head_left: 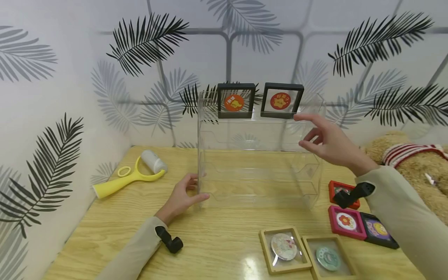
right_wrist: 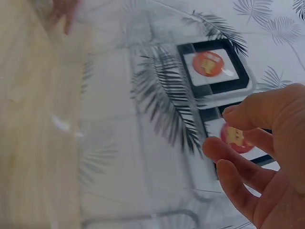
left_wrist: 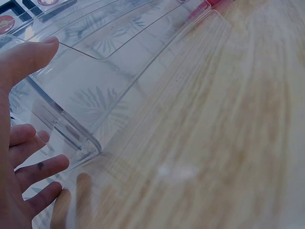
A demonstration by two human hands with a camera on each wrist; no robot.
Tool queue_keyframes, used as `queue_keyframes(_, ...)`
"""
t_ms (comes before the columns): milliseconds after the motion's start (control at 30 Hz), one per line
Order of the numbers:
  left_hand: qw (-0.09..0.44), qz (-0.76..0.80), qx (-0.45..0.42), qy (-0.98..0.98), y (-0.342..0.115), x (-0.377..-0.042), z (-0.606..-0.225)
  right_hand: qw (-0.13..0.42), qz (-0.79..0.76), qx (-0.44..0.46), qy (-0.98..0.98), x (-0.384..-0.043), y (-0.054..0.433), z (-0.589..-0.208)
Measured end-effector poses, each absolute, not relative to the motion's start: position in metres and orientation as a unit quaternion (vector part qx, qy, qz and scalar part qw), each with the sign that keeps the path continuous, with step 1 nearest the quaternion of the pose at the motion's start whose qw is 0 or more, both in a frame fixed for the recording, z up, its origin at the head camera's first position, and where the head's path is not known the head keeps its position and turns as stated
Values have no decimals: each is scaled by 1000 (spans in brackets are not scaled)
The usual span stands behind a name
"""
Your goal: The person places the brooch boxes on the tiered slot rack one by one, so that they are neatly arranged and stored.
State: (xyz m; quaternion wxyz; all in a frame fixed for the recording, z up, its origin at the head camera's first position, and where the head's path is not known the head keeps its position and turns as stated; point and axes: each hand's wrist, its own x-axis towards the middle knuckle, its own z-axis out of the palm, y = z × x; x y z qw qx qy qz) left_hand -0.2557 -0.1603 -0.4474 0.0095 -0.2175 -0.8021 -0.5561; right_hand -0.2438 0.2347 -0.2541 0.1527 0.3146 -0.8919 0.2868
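A clear acrylic display rack (head_left: 252,198) with stepped tiers stands on the table. My left hand (head_left: 183,196) holds its lower left edge, thumb in front and fingers at the outer side; the left wrist view shows the fingers spread beside the clear panel. Two black-edged display frames lean upright on the top tier. The left frame (head_left: 219,102) has an orange round badge, the right frame (head_left: 282,86) a red one. My right hand (head_left: 327,142) is at the right frame's lower right corner, index finger extended to it, other fingers loosely bent with nothing between them.
Two wood-coloured frames (head_left: 265,252) with badges lie in front of the rack. To the right lie red (head_left: 332,190), pink (head_left: 334,229) and black (head_left: 390,243) frames, near a teddy bear (head_left: 416,171). A yellow slingshot-shaped tool (head_left: 112,186) and a grey cylinder (head_left: 149,159) lie left.
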Motion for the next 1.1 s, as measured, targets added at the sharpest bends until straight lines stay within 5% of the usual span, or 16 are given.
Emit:
queue_keyframes(800,10,-557,-228,-798,-161,-256,-445,-47,364,396,-841,-163,234,-369)
queue_keyframes(1100,7,-559,-228,-797,-160,-254,-444,-49,347,433,-830,-151,241,-399)
